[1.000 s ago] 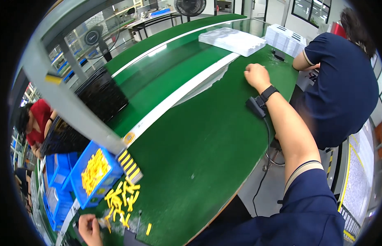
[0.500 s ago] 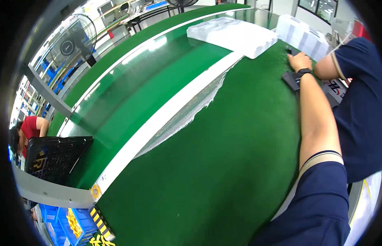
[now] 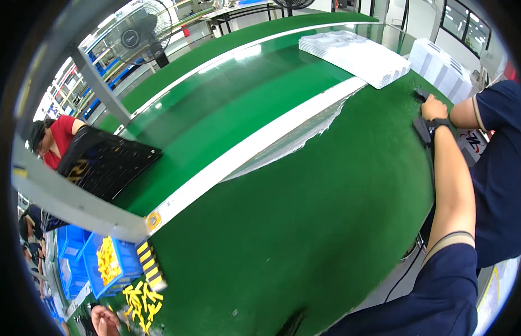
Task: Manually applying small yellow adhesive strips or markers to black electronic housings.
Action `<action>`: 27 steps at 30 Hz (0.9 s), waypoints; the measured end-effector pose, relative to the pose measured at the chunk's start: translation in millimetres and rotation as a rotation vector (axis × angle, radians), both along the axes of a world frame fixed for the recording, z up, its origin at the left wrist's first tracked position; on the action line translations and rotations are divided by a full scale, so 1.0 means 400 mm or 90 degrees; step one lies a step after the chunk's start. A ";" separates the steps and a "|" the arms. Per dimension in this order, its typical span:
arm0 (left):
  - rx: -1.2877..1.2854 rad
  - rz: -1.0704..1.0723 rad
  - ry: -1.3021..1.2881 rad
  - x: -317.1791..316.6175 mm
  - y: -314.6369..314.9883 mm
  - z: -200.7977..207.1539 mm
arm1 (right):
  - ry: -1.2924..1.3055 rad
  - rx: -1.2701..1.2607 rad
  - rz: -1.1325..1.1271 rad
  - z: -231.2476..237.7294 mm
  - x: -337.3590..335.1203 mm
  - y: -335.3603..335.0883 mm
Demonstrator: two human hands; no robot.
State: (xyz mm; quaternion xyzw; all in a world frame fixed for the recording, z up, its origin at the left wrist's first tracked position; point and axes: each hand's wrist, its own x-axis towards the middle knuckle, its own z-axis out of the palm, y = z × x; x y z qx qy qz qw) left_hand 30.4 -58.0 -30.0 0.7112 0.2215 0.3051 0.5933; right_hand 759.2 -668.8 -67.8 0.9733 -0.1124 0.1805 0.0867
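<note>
Possibly a nudge from the co-worker's elbow point(image 3: 465, 114) could jolt the small black object point(image 3: 420, 93) at two o'clock; the right hand point(image 3: 434, 107) bends beside it, grip untellable; the left hand point(image 3: 105, 322) curls near yellow strips point(image 3: 142, 302) at seven o'clock, hold unclear

Beside the right hand point(image 3: 434, 107), count one small black object point(image 3: 420, 94) at the fingers, one black wristband point(image 3: 439, 122) and one black device point(image 3: 422, 131) at the wrist, one co-worker in navy point(image 3: 500, 179) to the right, and two white stacks point(image 3: 358, 53) beyond. Beyond the left hand point(image 3: 104, 321), count at least three blue bins point(image 3: 128, 262), one striped block point(image 3: 151, 266), one black panel point(image 3: 112, 162), one person in red point(image 3: 63, 134) and, farthest, two fans point(image 3: 132, 38). Beside the left hand lie over a dozen loose yellow pieces point(image 3: 138, 304), overlapping, exact number unreadable.
</note>
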 end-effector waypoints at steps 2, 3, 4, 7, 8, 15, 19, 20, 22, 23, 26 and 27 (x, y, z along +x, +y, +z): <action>0.056 -0.008 0.007 -0.012 0.003 -0.003 | 0.024 -0.013 0.078 0.017 -0.134 0.087; 0.069 -0.011 0.010 -0.009 -0.007 0.009 | 0.010 0.011 0.123 0.022 -0.202 0.121; 0.081 -0.012 0.013 -0.006 -0.018 0.019 | -0.004 0.034 0.171 0.028 -0.265 0.151; 0.093 0.044 0.047 -0.009 -0.067 0.075 | -0.059 0.199 0.441 0.019 -0.477 0.253; 0.110 0.045 0.070 -0.011 -0.076 0.087 | -0.068 0.317 0.550 0.023 -0.551 0.292; 0.119 -0.140 0.164 0.043 -0.166 0.158 | 0.814 1.130 0.634 0.106 -1.167 0.676; 0.220 -0.305 0.104 0.049 -0.167 0.132 | 1.179 1.236 0.556 0.115 -1.385 0.848; 0.238 -0.325 0.100 0.040 -0.175 0.140 | 1.260 1.264 0.528 0.116 -1.425 0.879; 0.077 -0.357 0.148 0.018 -0.163 0.113 | 1.278 1.270 0.481 0.119 -1.481 0.915; -0.063 -0.353 0.145 0.003 -0.156 0.106 | 1.296 1.212 0.501 0.122 -1.494 0.930; -0.167 -0.361 0.149 -0.030 -0.122 0.069 | 1.253 0.852 0.596 0.150 -1.489 0.947; -0.172 -0.356 0.146 -0.037 -0.117 0.060 | 1.203 0.775 0.691 0.153 -1.466 0.944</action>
